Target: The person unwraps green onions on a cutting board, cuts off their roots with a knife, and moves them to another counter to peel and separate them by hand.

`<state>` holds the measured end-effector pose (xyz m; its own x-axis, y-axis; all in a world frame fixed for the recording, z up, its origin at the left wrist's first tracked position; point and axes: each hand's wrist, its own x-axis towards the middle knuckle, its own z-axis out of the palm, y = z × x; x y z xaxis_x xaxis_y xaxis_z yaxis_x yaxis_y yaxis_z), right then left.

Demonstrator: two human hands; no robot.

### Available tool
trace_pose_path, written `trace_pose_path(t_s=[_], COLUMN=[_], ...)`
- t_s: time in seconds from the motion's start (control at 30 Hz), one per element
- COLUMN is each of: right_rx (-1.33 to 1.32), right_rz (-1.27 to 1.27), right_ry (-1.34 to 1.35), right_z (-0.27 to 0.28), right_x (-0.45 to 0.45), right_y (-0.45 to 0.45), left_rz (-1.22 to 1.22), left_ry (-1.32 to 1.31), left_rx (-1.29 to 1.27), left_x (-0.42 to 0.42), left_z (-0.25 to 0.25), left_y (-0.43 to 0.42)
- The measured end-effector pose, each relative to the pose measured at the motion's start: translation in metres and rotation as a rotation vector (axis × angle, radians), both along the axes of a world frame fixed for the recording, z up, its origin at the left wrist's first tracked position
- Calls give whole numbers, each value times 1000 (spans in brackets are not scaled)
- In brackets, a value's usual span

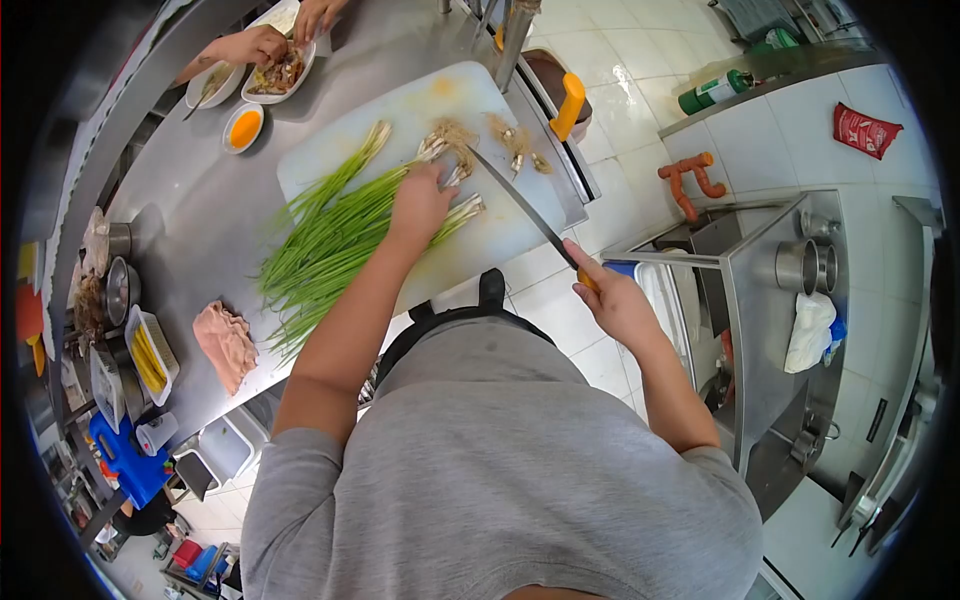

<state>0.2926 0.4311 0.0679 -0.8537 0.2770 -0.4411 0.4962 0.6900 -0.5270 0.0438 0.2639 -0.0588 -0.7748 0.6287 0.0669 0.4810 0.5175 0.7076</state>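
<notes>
Long green scallions (pixel 335 240) lie in a spread bunch across a white cutting board (pixel 480 90), their leaves hanging past its left edge. My left hand (pixel 420 205) is closed over the scallions near their white root ends. A knife (pixel 530 215) is gripped by its yellow handle in my right hand (pixel 615 300). The blade slants up and left, its tip close to a tuft of scallion roots (pixel 455 138). Cut-off root ends (pixel 515 140) lie apart at the board's right side.
Another person's hands (pixel 255 45) work over a white dish of food (pixel 280 75). Beside it stands a small bowl of orange liquid (pixel 243 128). A pink cloth (pixel 224 345) and a tray of yellow pieces (pixel 150 355) lie on the steel table (pixel 190 230). A yellow-handled tool (pixel 568 105) sticks up at the table's edge.
</notes>
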Motion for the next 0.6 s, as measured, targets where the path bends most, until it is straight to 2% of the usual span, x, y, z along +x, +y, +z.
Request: trace_pose_path(t_s=[0.33,0.47,0.6], right_rx=[78,87,224], right_rz=[143,181,290], right_ry=[-75,-131,-112], right_z=[18,15,-7], right_x=[8,-5,-22], right_y=[4,0,-6], left_rz=[2,-11,-20], left_ry=[-24,24,26], left_rx=[-52,-72,-101], left_x=[3,2,2], left_z=[2,-3,-3], left_y=[5,5,7])
